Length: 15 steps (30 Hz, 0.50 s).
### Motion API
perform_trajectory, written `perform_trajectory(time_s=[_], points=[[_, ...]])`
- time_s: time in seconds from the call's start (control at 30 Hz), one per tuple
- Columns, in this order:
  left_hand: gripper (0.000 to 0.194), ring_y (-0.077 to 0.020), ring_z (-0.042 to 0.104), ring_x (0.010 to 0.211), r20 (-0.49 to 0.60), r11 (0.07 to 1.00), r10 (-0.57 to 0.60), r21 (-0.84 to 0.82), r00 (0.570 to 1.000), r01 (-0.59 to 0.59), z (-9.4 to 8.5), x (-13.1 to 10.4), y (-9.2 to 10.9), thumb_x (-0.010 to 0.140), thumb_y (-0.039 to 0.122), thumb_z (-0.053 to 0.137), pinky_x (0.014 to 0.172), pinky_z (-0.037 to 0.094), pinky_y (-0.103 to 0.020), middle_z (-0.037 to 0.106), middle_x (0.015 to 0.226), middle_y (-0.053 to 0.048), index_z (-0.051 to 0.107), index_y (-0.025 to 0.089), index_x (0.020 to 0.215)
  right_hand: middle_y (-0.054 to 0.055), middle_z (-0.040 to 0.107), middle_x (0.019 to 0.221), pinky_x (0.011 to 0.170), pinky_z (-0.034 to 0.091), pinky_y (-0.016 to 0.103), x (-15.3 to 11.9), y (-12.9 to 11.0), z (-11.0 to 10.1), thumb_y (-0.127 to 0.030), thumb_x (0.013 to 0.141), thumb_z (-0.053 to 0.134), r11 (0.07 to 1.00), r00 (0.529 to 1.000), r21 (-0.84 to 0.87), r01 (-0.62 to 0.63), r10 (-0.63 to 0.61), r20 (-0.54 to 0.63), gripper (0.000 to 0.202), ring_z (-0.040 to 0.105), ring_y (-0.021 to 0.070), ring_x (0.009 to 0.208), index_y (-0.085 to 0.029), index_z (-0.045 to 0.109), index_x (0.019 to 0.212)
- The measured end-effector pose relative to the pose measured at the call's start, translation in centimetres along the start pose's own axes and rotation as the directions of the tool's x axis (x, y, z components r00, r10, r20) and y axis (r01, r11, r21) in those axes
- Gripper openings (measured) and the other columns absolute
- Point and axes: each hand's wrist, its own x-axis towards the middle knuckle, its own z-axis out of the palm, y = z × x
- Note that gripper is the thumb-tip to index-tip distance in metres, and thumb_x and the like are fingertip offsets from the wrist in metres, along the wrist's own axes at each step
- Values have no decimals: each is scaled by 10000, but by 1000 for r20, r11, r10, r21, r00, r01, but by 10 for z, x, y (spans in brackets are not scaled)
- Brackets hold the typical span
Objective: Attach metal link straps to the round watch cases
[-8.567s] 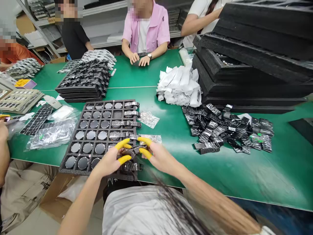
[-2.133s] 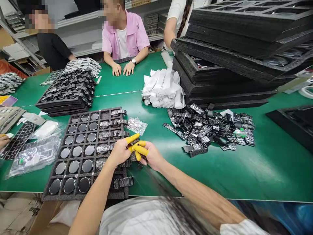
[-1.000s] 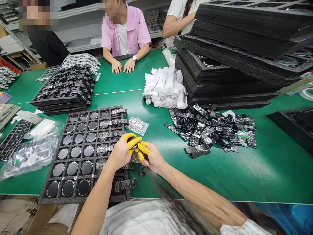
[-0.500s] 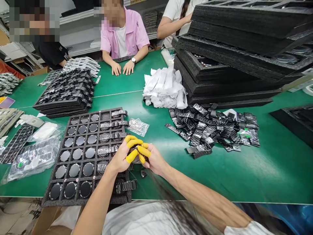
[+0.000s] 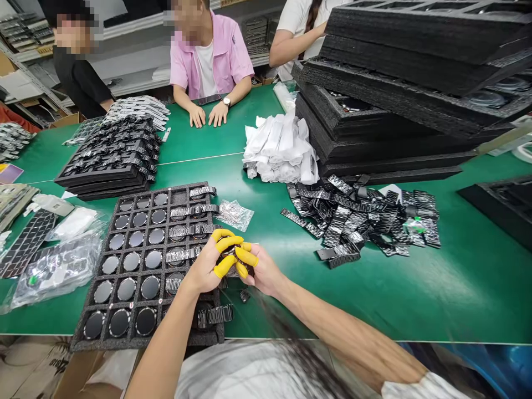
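Between my two hands is a dark watch [image 5: 230,251], mostly hidden by the fingers. My left hand [image 5: 210,267] has yellow finger cots and closes on its left side. My right hand [image 5: 260,267], also in yellow cots, pinches it from the right. Under and left of my hands lies a black foam tray [image 5: 179,196] with round watch heads [image 5: 126,288] in its cells. Metal bands [image 5: 180,254] are on several heads in the right-hand columns. A small dark link piece [image 5: 244,295] lies on the table just below my right hand.
Beyond my hands is a clear bag of small pins [image 5: 236,214]. Loose black bands [image 5: 344,213] are heaped to the right, with white-wrapped pieces [image 5: 280,147] behind. Tall foam trays [image 5: 374,133] stand at back right; banded watches [image 5: 116,147] at back left. Co-workers sit opposite.
My hands stay almost in place, with a slight shift of the right fingers on the watch. At the far left, a person in black has moved right and leaned back.
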Motion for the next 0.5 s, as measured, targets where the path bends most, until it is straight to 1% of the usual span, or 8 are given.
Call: perform_trajectory(time_s=[0.17,0.23,0.27,0.33,0.4,0.43,0.47,0.5], points=[[355,-259,645,1187,-73,999,0,53,997,4,3,0,-4,1071,293,531,1026,570,-443,636,1280,-134,624,237,1409,-76,571,487,331,260,180,1,-1,-2,-673,798,831,1000,1000,7,22,-22,-17,532,354,55,324,-211,568,811],[247,-232,678,1055,-200,998,-14,65,980,27,3,1,-8,1035,321,628,939,588,-404,690,1137,-92,692,240,1260,-61,630,564,354,338,178,1,-4,-2,-696,835,783,999,999,19,32,-32,-1,524,457,77,373,-218,583,914],[184,-220,681,993,-300,997,-27,65,953,48,1,2,-10,998,347,700,902,590,-385,696,1055,-65,716,244,1149,-45,677,639,375,395,182,0,-6,-2,-701,838,778,1000,999,8,20,-21,28,533,537,96,427,-224,587,983],[208,-202,688,941,-539,996,-78,-5,838,90,-3,6,-14,921,401,808,874,591,-363,690,985,-32,697,244,999,-15,742,800,420,487,194,-2,-8,-2,-666,815,816,995,989,-90,-51,63,133,561,658,125,548,-233,579,1081],[289,-190,723,930,-724,980,-186,-181,664,77,-9,10,-17,919,447,809,858,605,-361,708,1064,-30,630,253,1037,-20,746,818,418,504,188,-3,-10,-4,-598,827,830,950,948,-275,-148,215,234,504,656,107,520,-222,580,1052],[307,-178,742,895,-766,962,-244,-268,595,50,-11,11,-18,940,449,785,826,613,-354,720,1126,-34,587,263,1082,-30,741,781,402,488,181,-3,-11,-5,-565,859,808,913,922,-364,-185,289,258,445,616,86,458,-216,577,1010],[312,-159,748,831,-782,944,-285,-328,554,23,-13,12,-19,960,439,763,776,615,-335,729,1178,-39,548,273,1114,-39,738,740,385,466,175,-3,-13,-7,-536,899,768,876,902,-435,-208,343,261,388,569,69,401,-213,570,977],[321,-137,740,761,-786,936,-300,-353,541,6,-14,13,-19,962,423,763,720,607,-308,736,1211,-42,524,278,1120,-44,738,702,372,443,171,-2,-15,-10,-510,932,730,850,899,-480,-218,367,241,343,534,61,361,-213,562,964]])
